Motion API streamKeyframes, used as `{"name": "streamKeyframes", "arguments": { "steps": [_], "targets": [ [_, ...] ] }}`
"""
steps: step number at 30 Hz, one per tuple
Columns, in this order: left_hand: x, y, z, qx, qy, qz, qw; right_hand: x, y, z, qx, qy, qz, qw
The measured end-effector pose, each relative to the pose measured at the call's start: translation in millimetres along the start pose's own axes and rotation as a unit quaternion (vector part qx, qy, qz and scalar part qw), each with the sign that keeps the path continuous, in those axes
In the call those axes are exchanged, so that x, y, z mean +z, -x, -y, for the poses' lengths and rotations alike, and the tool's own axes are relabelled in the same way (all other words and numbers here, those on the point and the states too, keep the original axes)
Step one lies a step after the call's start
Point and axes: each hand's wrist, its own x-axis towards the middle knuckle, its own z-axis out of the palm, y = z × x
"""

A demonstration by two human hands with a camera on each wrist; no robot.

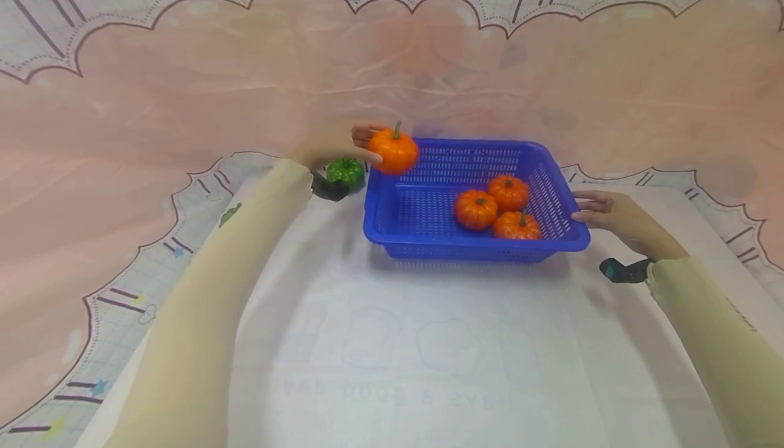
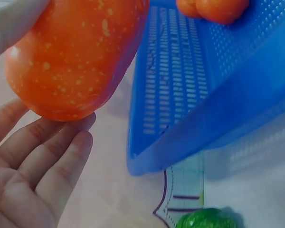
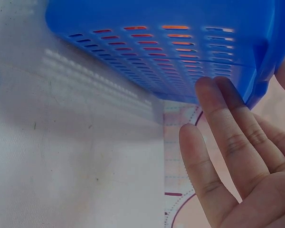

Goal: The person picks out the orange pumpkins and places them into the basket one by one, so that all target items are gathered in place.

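My left hand (image 1: 366, 136) holds an orange toy pumpkin (image 1: 395, 152) with a green stem over the left end of a blue plastic basket (image 1: 478, 242). In the left wrist view, the thumb lies on one side of this pumpkin (image 2: 76, 61) and the fingertips (image 2: 83, 142) on the other. Three more orange pumpkins (image 1: 476, 209) sit in the right part of the basket. At the basket's right end is my right hand (image 1: 618, 216), its fingers fairly straight. The right wrist view shows those fingertips (image 3: 206, 88) right at the slotted basket wall (image 3: 147, 47).
A green pumpkin-like vegetable (image 1: 346, 173) stands on the table just left of the basket, beside my left wrist. Under everything lies a white tablecloth (image 1: 392, 325) with faint printing. A pink patterned cloth (image 1: 184, 94) rises behind and to the left.
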Motion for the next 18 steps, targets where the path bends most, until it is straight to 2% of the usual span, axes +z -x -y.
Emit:
{"name": "streamKeyframes", "arguments": {
  "steps": [2,8,11,18],
  "targets": [
    [4.0,-3.7,-1.2,0.003,-0.005,0.012,0.9999,0,-0.8,0,-0.001,0.0,0.001,1.0],
    [13.9,-30.4,17.4,0.023,-0.045,0.036,0.9981,-2,-1.7,-2,-0.006,-0.005,-0.001,1.0],
    [22.2,-30.2,11.5,0.035,-0.045,0.055,0.9968,-2,-1.7,-2,-0.007,-0.009,-0.001,0.9999],
    [42.9,-36.8,3.2,0.041,-0.047,0.08,0.9949,-2,-2.6,-2,-0.005,-0.003,-0.003,1.0]
  ]
}}
